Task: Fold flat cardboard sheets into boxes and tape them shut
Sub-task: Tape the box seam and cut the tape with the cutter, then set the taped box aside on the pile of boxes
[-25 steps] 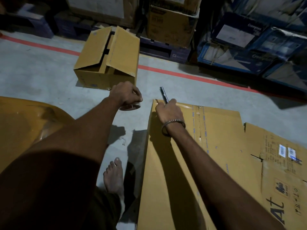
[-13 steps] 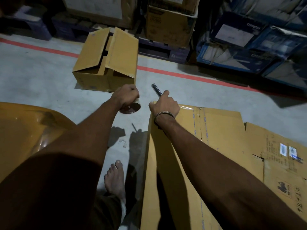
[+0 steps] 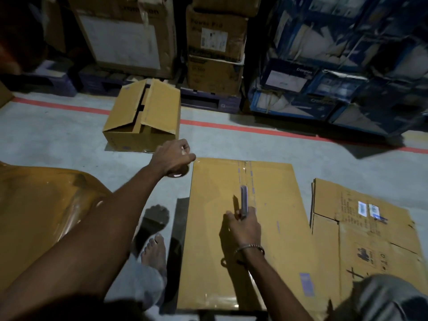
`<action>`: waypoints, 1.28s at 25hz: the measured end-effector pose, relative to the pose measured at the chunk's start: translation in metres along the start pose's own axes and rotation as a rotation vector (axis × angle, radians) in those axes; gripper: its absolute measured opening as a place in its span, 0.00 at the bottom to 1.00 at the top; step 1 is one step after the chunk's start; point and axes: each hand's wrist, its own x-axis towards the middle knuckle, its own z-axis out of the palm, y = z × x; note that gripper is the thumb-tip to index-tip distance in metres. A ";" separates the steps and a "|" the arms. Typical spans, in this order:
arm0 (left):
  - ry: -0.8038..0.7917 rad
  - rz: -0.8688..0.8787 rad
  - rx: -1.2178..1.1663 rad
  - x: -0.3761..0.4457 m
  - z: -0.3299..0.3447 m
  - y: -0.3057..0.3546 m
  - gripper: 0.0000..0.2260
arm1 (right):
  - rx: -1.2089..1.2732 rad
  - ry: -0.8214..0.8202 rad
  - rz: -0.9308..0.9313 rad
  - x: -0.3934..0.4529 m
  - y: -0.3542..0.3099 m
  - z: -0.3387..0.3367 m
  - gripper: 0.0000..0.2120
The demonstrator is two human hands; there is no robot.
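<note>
Here, from the head camera, we see our left hand (image 3: 174, 156) stretched out past the far left corner of the box in front of us, fingers curled around a brown tape roll (image 3: 177, 173) held just above the concrete floor (image 3: 58, 140). Our right hand (image 3: 243, 224) rests on top of that box (image 3: 243, 228), fingers closed around a slim metal cutter (image 3: 243, 201) whose tip points away along the centre seam. That seam carries a strip of clear tape (image 3: 246, 179), so we judge this face sealed, or nearly so; whether the tape is cut free from the roll we cannot tell.

Farther off, near the red floor line (image 3: 231, 127), an erected carton (image 3: 143, 119) stands with its top flaps up and untaped, so it remains to be closed. To the right, printed flat sheets (image 3: 370, 228) lie stacked on the floor, not yet folded. At left a larger tan cardboard piece (image 3: 41, 205) lies glossy with tape. By our reckoning, much remains to be done.
</note>
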 end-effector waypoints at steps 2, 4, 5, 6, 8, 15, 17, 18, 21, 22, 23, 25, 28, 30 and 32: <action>-0.058 0.040 0.070 -0.022 0.001 0.017 0.20 | 0.006 0.002 0.066 -0.018 0.026 -0.022 0.15; -0.071 0.084 0.160 -0.048 0.004 0.034 0.17 | 0.004 -0.038 0.130 -0.030 0.036 -0.044 0.16; -0.041 0.113 0.184 -0.059 0.005 0.042 0.15 | 0.003 -0.069 0.166 -0.033 0.035 -0.054 0.16; 0.006 0.145 0.183 -0.069 0.005 0.050 0.12 | 0.005 -0.100 0.194 -0.033 0.032 -0.061 0.17; 0.102 0.201 0.139 -0.087 0.002 0.061 0.09 | -0.003 -0.169 0.207 -0.032 0.016 -0.072 0.20; 0.493 0.150 0.119 -0.142 -0.071 0.010 0.12 | -0.046 -0.350 -0.181 -0.061 -0.131 -0.044 0.07; 0.561 0.075 0.192 -0.178 -0.095 -0.030 0.12 | -0.059 -0.372 -0.309 -0.088 -0.178 -0.009 0.04; 0.568 0.047 0.234 -0.198 -0.102 -0.052 0.10 | -0.089 -0.397 -0.363 -0.103 -0.198 0.013 0.04; 0.536 -0.071 0.336 -0.261 -0.108 -0.131 0.10 | -0.208 -0.518 -0.514 -0.157 -0.233 0.088 0.10; 0.532 -0.133 0.341 -0.280 -0.106 -0.156 0.12 | -0.232 -0.545 -0.548 -0.175 -0.237 0.113 0.13; 0.527 -0.188 0.348 -0.298 -0.101 -0.181 0.13 | -0.250 -0.559 -0.574 -0.192 -0.238 0.136 0.15; 0.532 -0.253 0.408 -0.330 -0.087 -0.212 0.12 | -0.290 -0.557 -0.630 -0.217 -0.230 0.181 0.17; 0.565 -0.294 0.439 -0.352 -0.063 -0.223 0.12 | -0.450 -0.530 -0.757 -0.228 -0.210 0.230 0.13; 0.474 -0.358 0.415 -0.352 -0.055 -0.226 0.19 | -0.609 -0.553 -0.899 -0.228 -0.200 0.250 0.13; 0.406 -0.384 0.372 -0.349 -0.057 -0.225 0.24 | -0.761 -0.522 -1.061 -0.228 -0.188 0.262 0.16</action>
